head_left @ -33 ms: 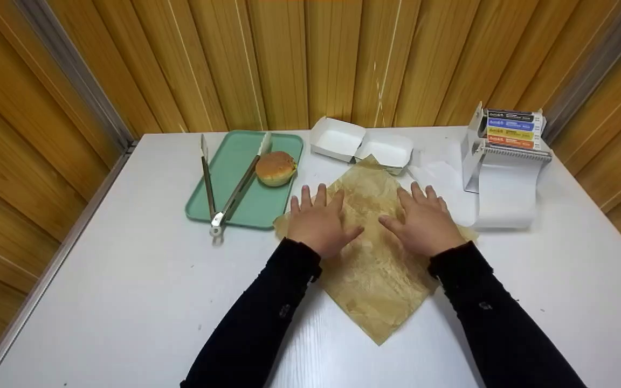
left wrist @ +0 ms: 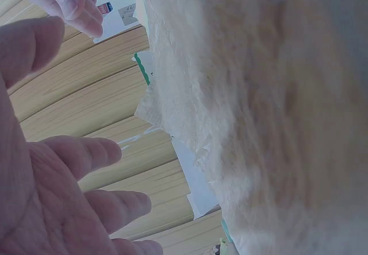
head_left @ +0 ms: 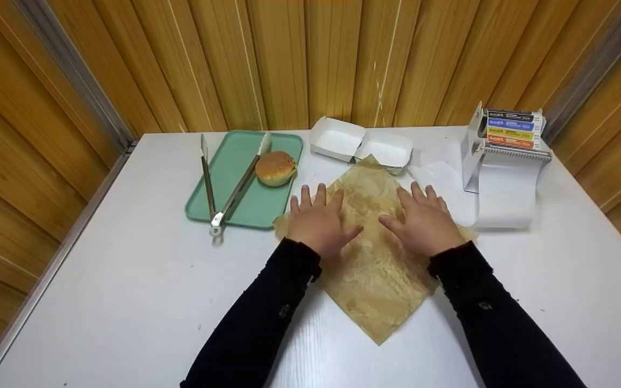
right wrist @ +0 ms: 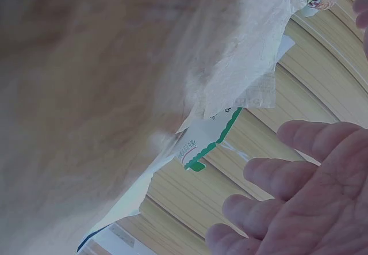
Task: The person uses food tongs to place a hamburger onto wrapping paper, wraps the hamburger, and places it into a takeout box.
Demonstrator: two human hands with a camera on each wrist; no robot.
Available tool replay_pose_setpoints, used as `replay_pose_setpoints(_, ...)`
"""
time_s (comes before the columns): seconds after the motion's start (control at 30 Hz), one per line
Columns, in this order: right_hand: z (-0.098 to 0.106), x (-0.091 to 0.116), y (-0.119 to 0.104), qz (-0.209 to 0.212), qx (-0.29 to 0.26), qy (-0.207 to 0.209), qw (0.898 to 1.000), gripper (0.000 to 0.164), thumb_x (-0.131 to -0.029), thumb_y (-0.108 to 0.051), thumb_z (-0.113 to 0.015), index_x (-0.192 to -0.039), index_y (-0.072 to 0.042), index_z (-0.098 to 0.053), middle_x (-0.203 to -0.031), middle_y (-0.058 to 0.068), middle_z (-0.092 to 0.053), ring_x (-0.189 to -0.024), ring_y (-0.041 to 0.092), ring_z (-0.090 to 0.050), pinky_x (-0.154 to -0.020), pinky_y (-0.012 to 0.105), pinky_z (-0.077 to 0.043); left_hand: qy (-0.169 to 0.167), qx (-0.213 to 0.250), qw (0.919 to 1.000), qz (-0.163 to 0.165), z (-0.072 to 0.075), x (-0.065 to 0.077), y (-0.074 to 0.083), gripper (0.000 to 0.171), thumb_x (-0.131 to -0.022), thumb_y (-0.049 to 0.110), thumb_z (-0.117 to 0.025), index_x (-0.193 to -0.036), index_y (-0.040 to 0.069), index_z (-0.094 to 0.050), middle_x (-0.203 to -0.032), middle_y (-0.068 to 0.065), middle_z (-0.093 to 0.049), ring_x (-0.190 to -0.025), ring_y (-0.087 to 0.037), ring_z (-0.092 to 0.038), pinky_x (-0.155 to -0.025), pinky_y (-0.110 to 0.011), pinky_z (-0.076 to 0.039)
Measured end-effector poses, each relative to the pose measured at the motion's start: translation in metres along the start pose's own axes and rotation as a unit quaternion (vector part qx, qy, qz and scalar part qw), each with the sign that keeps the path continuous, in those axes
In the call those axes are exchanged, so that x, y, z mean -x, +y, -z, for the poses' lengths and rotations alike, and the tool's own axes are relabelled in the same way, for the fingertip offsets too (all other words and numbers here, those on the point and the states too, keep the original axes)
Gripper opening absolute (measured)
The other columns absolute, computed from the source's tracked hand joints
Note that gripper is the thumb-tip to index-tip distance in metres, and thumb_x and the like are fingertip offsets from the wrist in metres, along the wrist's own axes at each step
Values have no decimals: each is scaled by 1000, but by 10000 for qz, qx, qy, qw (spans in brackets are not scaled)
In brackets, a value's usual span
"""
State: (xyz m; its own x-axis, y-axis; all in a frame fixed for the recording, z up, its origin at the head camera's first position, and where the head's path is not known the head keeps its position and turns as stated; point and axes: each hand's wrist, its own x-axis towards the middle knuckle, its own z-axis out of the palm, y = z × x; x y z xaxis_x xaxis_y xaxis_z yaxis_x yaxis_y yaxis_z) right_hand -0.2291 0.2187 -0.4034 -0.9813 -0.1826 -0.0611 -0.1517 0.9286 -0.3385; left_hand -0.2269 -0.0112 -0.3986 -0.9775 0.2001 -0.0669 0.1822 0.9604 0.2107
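Observation:
A creased brown sheet of wrapping paper [head_left: 378, 307] lies corner-forward on the white table. My left hand [head_left: 318, 226] is over its left part and my right hand [head_left: 423, 223] over its right part, fingers spread. Both wrist views show a gap between the palms and the paper; neither hand holds anything. To the left, a hamburger [head_left: 275, 168] sits on a green tray [head_left: 262, 213]. Spread metal tongs [head_left: 217, 220] lie partly on that tray, left of the hamburger. Behind the paper stands an opened white burger box [head_left: 337, 139].
At the back right is a white holder [head_left: 471, 156] with several coloured boxes [head_left: 511, 129] and a spiral-bound pad [head_left: 507, 188] hanging over its front. A whitish sheet [head_left: 445, 180] lies beside it. Wood-panelled walls [head_left: 278, 64] border the table's back and sides.

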Motion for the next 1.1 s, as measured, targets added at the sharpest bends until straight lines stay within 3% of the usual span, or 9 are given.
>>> replay_pose_setpoints(0.13,1,0,-2,42,-6,52,10000,89,-105,-61,-50,-164,2,-28,-171,35,-12,-157,60,-4,-126,72,-6,142,3,9999,98,6,2,-4,80,-101,69,-50,-166,23,-36,-173,-17,-27,-161,-47,-17,-130,-63,-17)
replay_pose_setpoints(0.23,2,1,-3,82,-40,95,9999,86,-106,-58,-49,-163,3,-29,-171,35,-12,-157,59,-5,-126,72,-7,499,204,9981,313,17,2,-17,72,-105,61,-51,-162,18,-43,-169,-16,-38,-159,-44,-28,-129,-60,-24)
replay_pose_setpoints(0.4,6,4,-4,91,-199,249,9995,81,-107,-54,-51,-161,4,-35,-171,34,-15,-157,59,-7,-126,72,-8,1267,880,9822,1070,40,5,-67,62,-104,48,-60,-152,9,-54,-150,-17,-60,-141,-40,-53,-120,-60,-38)
replay_pose_setpoints(0.53,11,4,-5,106,-360,324,9988,79,-107,-54,-52,-160,3,-38,-171,32,-17,-158,58,-8,-127,71,-9,1495,1241,9637,1830,50,8,-115,59,-103,41,-62,-147,3,-55,-138,-21,-65,-129,-40,-61,-109,-60,-47)
replay_pose_setpoints(0.73,17,3,-7,139,-381,383,9984,78,-106,-54,-53,-158,2,-41,-172,30,-19,-158,56,-10,-127,70,-11,1275,1521,9485,2469,41,4,-158,56,-103,36,-60,-143,-3,-55,-132,-27,-65,-120,-45,-64,-101,-60,-52)
replay_pose_setpoints(0.83,17,4,-8,189,-404,394,9982,76,-107,-53,-54,-157,3,-42,-171,30,-20,-158,56,-12,-127,70,-11,1006,1600,9452,2663,32,3,-168,54,-104,35,-59,-140,-4,-55,-132,-28,-64,-123,-46,-60,-104,-60,-50)
replay_pose_setpoints(0.93,15,5,-9,264,-445,394,9979,75,-107,-51,-54,-157,4,-43,-171,31,-21,-158,56,-13,-128,69,-11,964,1675,9413,2767,26,1,-174,47,-103,30,-57,-134,-5,-57,-128,-27,-65,-122,-45,-61,-101,-57,-52)
replay_pose_setpoints(1.1,13,7,-12,378,-400,392,9977,75,-107,-51,-53,-157,4,-43,-170,32,-23,-157,57,-14,-128,68,-12,924,1883,9365,2810,24,-1,-179,55,-105,28,-54,-144,-10,-49,-126,-28,-65,-114,-42,-64,-93,-52,-57)
